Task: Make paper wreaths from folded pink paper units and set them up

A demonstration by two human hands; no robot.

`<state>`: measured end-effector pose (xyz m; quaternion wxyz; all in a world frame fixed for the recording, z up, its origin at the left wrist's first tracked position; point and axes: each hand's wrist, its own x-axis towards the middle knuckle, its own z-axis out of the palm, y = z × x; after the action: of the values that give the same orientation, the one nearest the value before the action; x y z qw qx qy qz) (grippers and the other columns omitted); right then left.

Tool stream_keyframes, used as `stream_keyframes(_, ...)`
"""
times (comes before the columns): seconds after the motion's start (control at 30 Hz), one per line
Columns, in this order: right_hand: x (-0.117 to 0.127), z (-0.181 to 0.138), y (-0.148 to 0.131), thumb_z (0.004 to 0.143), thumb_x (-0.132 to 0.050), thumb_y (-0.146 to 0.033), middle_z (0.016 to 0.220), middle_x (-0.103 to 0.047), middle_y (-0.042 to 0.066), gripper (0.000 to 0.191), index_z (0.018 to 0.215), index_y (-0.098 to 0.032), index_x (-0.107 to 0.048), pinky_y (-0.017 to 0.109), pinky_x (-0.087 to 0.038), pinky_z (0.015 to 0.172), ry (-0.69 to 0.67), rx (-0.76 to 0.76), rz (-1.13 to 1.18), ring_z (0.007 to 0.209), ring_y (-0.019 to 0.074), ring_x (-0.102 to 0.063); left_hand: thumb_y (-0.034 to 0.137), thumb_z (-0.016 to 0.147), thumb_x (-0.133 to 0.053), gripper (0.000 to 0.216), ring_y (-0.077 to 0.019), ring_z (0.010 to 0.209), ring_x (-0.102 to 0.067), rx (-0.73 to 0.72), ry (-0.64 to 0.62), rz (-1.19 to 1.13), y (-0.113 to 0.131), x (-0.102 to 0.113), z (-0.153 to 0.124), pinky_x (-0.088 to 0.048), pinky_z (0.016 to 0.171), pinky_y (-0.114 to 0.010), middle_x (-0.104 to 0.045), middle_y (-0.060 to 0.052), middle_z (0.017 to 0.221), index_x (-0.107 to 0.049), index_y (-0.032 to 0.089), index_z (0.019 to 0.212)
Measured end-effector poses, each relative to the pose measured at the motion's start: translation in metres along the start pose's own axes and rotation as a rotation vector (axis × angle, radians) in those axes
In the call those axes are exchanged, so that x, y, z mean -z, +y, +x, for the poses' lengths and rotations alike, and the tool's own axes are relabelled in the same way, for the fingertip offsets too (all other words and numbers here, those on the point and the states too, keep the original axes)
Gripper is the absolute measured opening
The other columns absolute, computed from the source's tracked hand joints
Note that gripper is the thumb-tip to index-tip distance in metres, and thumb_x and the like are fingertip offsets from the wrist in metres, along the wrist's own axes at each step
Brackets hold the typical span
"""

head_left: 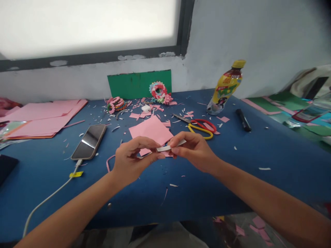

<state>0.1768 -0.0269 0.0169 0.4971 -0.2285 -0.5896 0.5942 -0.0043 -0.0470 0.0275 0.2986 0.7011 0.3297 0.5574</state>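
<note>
Between my two hands a narrow white strip of paper is stretched just above the table. My left hand pinches its left end between thumb and fingertips. My right hand grips it farther right, and the strip's free end pokes out past those fingers. Right behind the hands lies a pink square of paper, its near edge partly covered by my fingers. Scissors with one red and one yellow handle loop rest beyond my right hand.
A phone on a white cable lies at left, near stacked pink sheets. A drink bottle and a black marker-like object are at right. Folded-paper rings and many scraps sit at the back before a green board.
</note>
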Motion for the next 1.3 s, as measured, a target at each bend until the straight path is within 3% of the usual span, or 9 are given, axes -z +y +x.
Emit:
stream_keyframes(0.3, -0.005, -0.005, 0.006, 0.077, -0.060, -0.019, 0.081, -0.066, 0.000, 0.010, 0.086, -0.021, -0.058, 0.024, -0.053, 0.070, 0.213, 0.279, -0.645, 0.076, 0.0128, -0.064, 0.018, 0.070, -0.068, 0.010, -0.0128, 0.069, -0.065, 0.193, 0.018, 0.192, -0.004, -0.009, 0.000, -0.052, 0.064, -0.020, -0.071, -0.002, 0.079, -0.069, 0.019, 0.080)
stream_keyframes(0.43, -0.005, -0.006, 0.008, 0.080, -0.058, -0.017, 0.081, -0.068, 0.000, 0.008, 0.087, -0.020, -0.058, 0.021, -0.051, 0.070, 0.146, 0.385, -0.854, 0.075, 0.0114, -0.065, 0.017, 0.071, -0.066, 0.011, -0.0143, 0.070, -0.065, 0.080, -0.028, 0.300, -0.006, -0.009, 0.000, -0.051, 0.064, -0.020, -0.071, -0.002, 0.076, -0.071, 0.019, 0.081)
stream_keyframes(0.57, -0.001, -0.005, 0.008, 0.080, -0.059, -0.015, 0.084, -0.070, 0.002, 0.012, 0.091, -0.018, -0.061, 0.020, -0.051, 0.071, 0.130, 0.493, -0.985, 0.076, 0.0122, -0.066, 0.014, 0.075, -0.063, 0.014, -0.0146, 0.067, -0.066, -0.186, -0.054, 0.416, -0.008, -0.006, 0.001, -0.051, 0.061, -0.022, -0.072, -0.004, 0.075, -0.070, 0.017, 0.087)
stream_keyframes(0.7, 0.001, -0.004, 0.005, 0.082, -0.056, -0.014, 0.086, -0.071, 0.004, 0.011, 0.090, -0.017, -0.063, 0.021, -0.050, 0.073, 0.068, 0.601, -1.042, 0.078, 0.0123, -0.065, 0.012, 0.074, -0.064, 0.012, -0.0141, 0.065, -0.066, -0.408, -0.065, 0.503, -0.010, -0.003, 0.002, -0.053, 0.063, -0.024, -0.072, -0.004, 0.072, -0.067, 0.015, 0.086)
stream_keyframes(0.87, -0.002, -0.005, -0.003, 0.078, -0.059, -0.011, 0.072, -0.070, 0.003, 0.009, 0.083, -0.017, -0.065, 0.023, -0.050, 0.068, 0.056, 0.703, -1.021, 0.068, 0.0126, -0.063, 0.006, 0.071, -0.066, 0.020, -0.0124, 0.063, -0.064, -0.607, -0.073, 0.540, -0.009, -0.001, 0.001, -0.055, 0.064, -0.024, -0.072, -0.004, 0.074, -0.063, 0.014, 0.089)
stream_keyframes(1.3, -0.005, -0.002, -0.014, 0.072, -0.067, -0.013, 0.068, -0.069, 0.002, 0.006, 0.077, -0.017, -0.066, 0.022, -0.049, 0.061, 0.139, 0.639, -0.876, 0.061, 0.0112, -0.061, 0.005, 0.069, -0.067, 0.015, -0.0107, 0.061, -0.065, -0.670, -0.035, 0.568, 0.004, 0.005, 0.012, -0.056, 0.060, -0.018, -0.071, -0.002, 0.065, -0.064, 0.013, 0.081)
